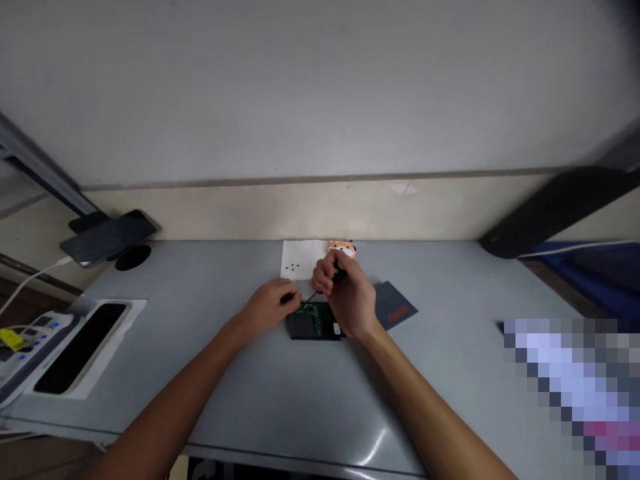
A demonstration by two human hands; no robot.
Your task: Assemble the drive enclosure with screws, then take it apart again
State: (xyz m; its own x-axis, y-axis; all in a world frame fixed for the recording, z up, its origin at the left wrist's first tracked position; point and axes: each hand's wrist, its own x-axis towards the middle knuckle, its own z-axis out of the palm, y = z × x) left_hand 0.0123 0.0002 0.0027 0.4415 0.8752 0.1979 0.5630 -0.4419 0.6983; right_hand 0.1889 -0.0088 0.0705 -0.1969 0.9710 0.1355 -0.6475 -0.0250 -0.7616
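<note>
My right hand (350,293) is wrapped round a screwdriver (340,271) with a black handle and yellow marks. Its thin shaft slants down to the left, with the tip at the upper edge of an opened electronic device (314,325). The device lies flat and shows a green circuit board and a black block. At its upper left corner my left hand (270,305) has its fingers pinched together. Something dark shows between them, too small to make out. Beside my right hand lies a dark grey cover plate (395,307) with a reddish label, partly hidden.
Several small dark screws (293,267) lie on a white paper (303,251), near an orange-and-white animal-faced item (342,247). At left are a phone on a stand (110,239), another phone (83,347) and a power strip (35,353). A black cylinder (545,210) stands at right.
</note>
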